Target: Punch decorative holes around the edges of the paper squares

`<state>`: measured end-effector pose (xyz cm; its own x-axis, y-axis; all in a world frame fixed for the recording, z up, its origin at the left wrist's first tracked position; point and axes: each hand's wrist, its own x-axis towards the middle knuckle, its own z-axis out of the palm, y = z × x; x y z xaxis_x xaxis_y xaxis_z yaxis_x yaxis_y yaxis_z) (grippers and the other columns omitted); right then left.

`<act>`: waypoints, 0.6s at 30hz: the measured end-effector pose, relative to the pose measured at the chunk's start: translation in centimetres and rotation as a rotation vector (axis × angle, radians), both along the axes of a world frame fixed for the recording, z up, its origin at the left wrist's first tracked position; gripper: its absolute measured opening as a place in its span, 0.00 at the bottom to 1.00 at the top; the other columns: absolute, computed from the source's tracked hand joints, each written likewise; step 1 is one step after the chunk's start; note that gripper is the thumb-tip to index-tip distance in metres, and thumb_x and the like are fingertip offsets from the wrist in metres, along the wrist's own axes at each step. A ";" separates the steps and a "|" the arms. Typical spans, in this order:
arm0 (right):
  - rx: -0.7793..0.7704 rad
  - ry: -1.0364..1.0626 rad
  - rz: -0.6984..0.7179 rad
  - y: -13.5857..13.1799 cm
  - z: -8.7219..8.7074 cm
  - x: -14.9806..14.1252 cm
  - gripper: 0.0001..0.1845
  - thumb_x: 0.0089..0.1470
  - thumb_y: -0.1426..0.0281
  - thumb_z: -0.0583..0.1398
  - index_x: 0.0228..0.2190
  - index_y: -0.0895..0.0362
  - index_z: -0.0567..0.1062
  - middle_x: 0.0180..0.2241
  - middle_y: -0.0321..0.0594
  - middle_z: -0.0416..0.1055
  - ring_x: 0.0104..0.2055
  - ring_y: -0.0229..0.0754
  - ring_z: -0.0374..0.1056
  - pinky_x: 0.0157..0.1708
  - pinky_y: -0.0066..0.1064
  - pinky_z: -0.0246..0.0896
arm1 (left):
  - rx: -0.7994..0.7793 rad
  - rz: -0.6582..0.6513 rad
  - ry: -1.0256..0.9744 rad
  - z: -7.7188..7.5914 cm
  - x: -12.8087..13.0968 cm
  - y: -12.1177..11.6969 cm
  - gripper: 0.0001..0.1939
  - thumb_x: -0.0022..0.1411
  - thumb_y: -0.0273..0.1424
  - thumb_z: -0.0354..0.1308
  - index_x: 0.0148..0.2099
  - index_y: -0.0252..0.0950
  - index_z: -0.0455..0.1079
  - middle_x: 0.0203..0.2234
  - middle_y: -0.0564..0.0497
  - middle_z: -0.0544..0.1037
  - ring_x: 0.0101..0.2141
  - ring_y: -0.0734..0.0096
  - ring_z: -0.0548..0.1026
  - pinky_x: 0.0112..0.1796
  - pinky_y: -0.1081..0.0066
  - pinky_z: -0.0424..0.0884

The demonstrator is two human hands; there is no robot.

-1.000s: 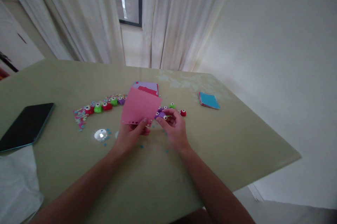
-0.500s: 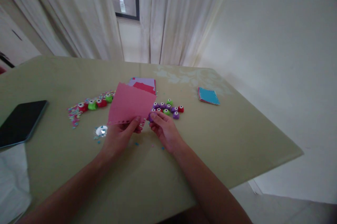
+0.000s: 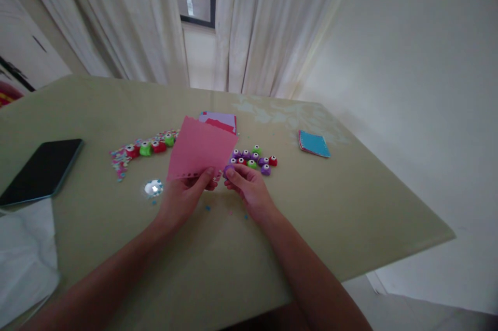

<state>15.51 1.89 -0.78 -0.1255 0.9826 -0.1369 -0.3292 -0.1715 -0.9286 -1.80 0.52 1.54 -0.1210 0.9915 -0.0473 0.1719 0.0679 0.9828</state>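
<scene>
My left hand (image 3: 190, 185) grips a pink sheet of paper (image 3: 202, 147) by its lower edge, thumb on top. Small punched holes run along that edge. A purple paper punch (image 3: 228, 170) is pinched in my right hand (image 3: 251, 188), close by the sheet's lower right corner. Whether the punch touches the paper I cannot tell. Just beyond my right hand stands a group of small purple, red and green punches (image 3: 265, 169), with white-and-dark eye-like tops.
Left of the sheet, several red and green punches (image 3: 145, 148) stand by a strip of paper confetti (image 3: 120, 170). A shiny round piece (image 3: 154, 188), a phone (image 3: 42, 170) and white cloth or tissue (image 3: 27, 253) lie left. Behind are stacked papers (image 3: 220, 117); right, a blue-topped stack (image 3: 314, 143).
The whole view has shifted slightly, so the table things appear further right. Both hands keep their grips, and the purple punch stays near the sheet's lower right corner.
</scene>
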 end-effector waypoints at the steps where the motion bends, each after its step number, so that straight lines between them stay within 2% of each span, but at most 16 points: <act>1: 0.012 -0.013 0.005 0.0 0.0 0.1 0.23 0.43 0.51 0.77 0.35 0.54 0.85 0.32 0.35 0.79 0.30 0.35 0.73 0.35 0.29 0.69 | 0.005 -0.006 0.000 0.0 0.0 0.0 0.21 0.57 0.52 0.65 0.32 0.38 0.79 0.25 0.47 0.85 0.29 0.57 0.83 0.33 0.64 0.79; 7: 0.048 -0.037 -0.002 0.1 -0.1 0.3 0.23 0.45 0.50 0.77 0.35 0.54 0.85 0.31 0.36 0.78 0.29 0.35 0.70 0.32 0.29 0.66 | 0.031 -0.012 0.000 -0.1 0.0 0.0 0.20 0.58 0.50 0.65 0.31 0.38 0.79 0.25 0.48 0.84 0.29 0.58 0.83 0.33 0.66 0.78; 13: 0.039 -0.022 0.009 0.3 -0.1 0.2 0.24 0.42 0.49 0.77 0.33 0.54 0.85 0.31 0.36 0.77 0.28 0.36 0.69 0.31 0.29 0.64 | 0.037 -0.037 -0.002 -0.3 0.1 0.1 0.21 0.58 0.50 0.65 0.29 0.37 0.79 0.24 0.47 0.84 0.28 0.59 0.82 0.32 0.67 0.77; 18: 0.071 -0.064 0.001 0.3 -0.2 0.4 0.22 0.45 0.51 0.76 0.33 0.55 0.85 0.28 0.35 0.75 0.28 0.35 0.66 0.31 0.29 0.62 | 0.030 -0.056 0.018 -0.7 0.0 0.1 0.21 0.59 0.51 0.65 0.31 0.37 0.80 0.25 0.47 0.84 0.29 0.59 0.82 0.31 0.67 0.76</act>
<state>15.92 2.21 -1.01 -0.1201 0.9899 -0.0748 -0.2691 -0.1049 -0.9574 -1.82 0.62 0.82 -0.0654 0.9977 -0.0155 0.1921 0.0279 0.9810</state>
